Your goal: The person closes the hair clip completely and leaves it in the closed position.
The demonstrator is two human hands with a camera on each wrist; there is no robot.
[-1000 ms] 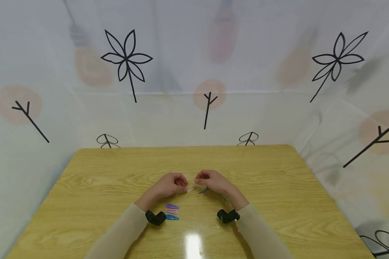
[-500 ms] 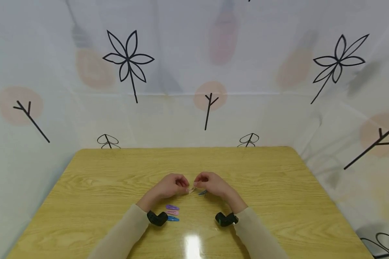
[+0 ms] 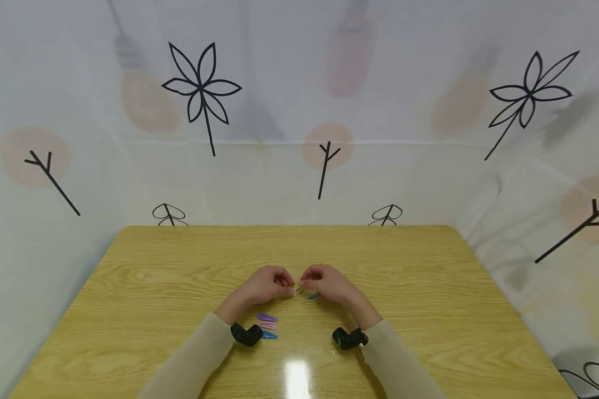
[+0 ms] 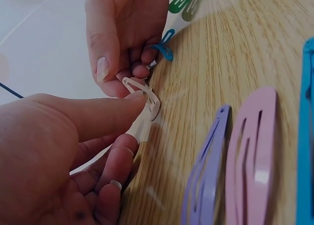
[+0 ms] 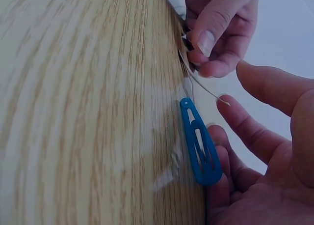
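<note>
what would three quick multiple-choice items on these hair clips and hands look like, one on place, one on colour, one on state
1. Where do the purple clip and pink clip lie?
A. on the table beside the left wrist
B. at the table's far edge
C. in the right hand

2. What colour is the clip held between both hands?
A. green
B. white
C. black

3. How is the left hand?
A. flat on the table
B. pinching the white clip
C. hanging open

Answers: 1 A, the head view shows them lying side by side by that wrist. 2 B, the left wrist view shows a pale white clip. 3 B, thumb and fingers close round it, with the right hand at its other end.
</note>
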